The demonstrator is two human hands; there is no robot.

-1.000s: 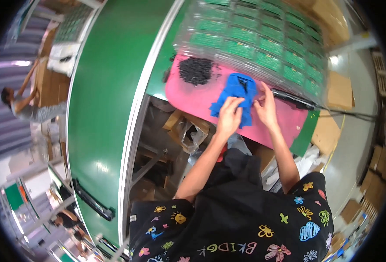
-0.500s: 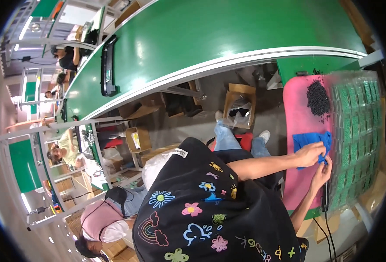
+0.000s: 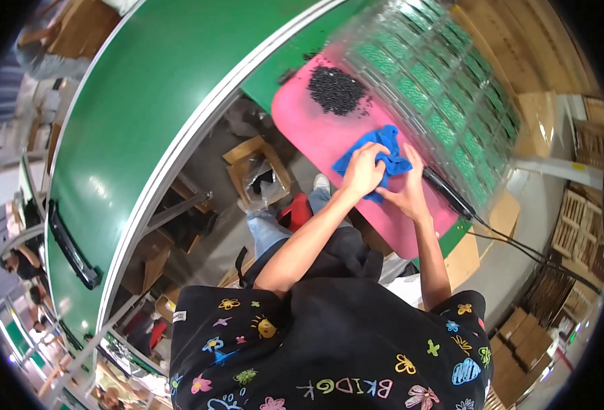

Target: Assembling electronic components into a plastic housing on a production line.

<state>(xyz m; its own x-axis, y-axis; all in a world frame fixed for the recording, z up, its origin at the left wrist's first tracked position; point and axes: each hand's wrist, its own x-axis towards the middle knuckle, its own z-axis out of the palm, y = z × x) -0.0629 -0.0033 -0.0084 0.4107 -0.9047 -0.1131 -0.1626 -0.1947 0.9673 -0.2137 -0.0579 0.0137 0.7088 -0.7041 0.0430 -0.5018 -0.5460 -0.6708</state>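
A blue cloth [image 3: 392, 168] lies bunched on a pink mat [image 3: 302, 126], its folds gathered under my hands. My left hand [image 3: 365, 171] is closed on the cloth, with the fingers curled into it. To the right of the cloth, my right hand [image 3: 411, 197] has its thumb and fingers spread apart around the cloth's edge. Farther up the mat lies a pile of small black parts [image 3: 336, 90], some scattered about it.
Clear trays with green pieces [image 3: 438, 89] stand along the mat's right side. A black handheld tool with a cord [image 3: 449, 193] lies by my right hand. A long green bench [image 3: 158, 75] runs on the left, bearing a black strip [image 3: 70, 246]. An open carton [image 3: 257, 171] sits below.
My view has swung round, so the mat now lies ahead. The right hand's fingers, close together at the cloth before, are now spread. The left hand still holds the cloth.
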